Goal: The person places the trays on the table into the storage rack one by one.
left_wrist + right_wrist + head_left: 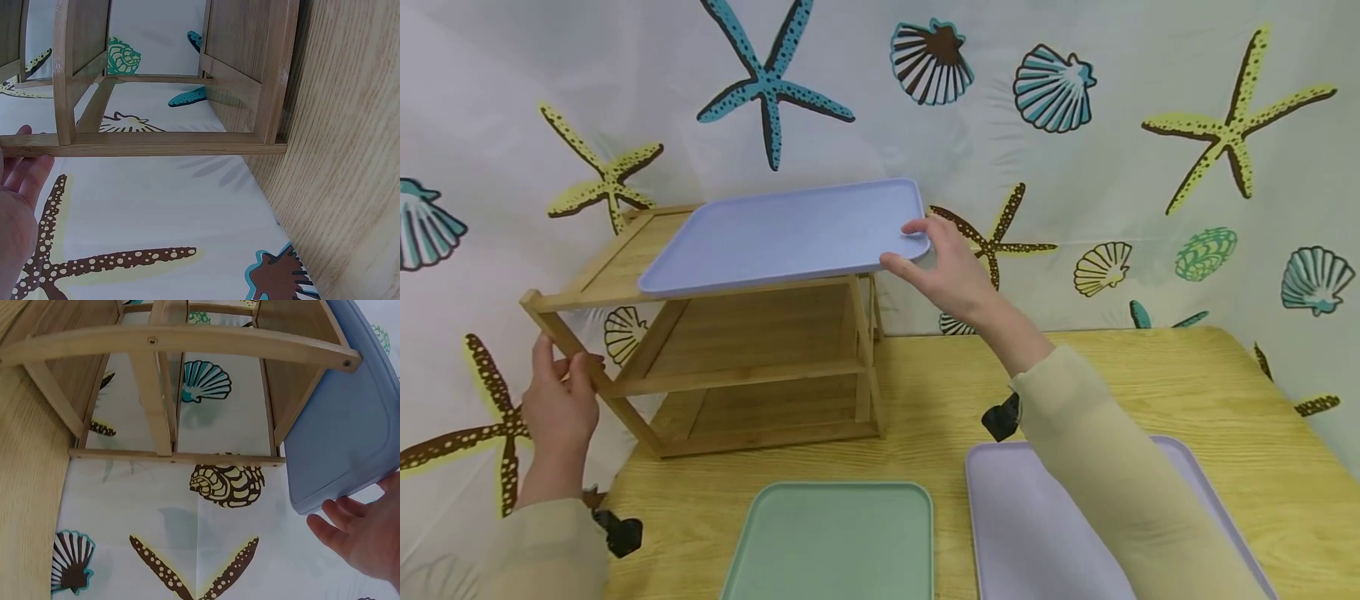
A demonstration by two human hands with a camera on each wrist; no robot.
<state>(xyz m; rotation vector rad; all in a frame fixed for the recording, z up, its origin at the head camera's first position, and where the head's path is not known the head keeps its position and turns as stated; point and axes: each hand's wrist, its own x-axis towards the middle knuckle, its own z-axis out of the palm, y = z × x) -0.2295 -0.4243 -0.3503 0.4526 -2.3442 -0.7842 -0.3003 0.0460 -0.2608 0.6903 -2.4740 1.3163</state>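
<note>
Blue tray [790,233] atop wooden rack [745,377], right end overhanging.
Right hand's [947,271] fingers hold that end; left hand's [561,404] curl round the rack's left front post [632,422].

Upper tray [790,233] over rack [737,380] — on table [1210,392], left tray [842,542] before it, right tray [1037,521] farther right

The three-tier wooden rack [760,333] leaves front access between tiers; a blue tray [790,229] obstructs much of its top.
</note>
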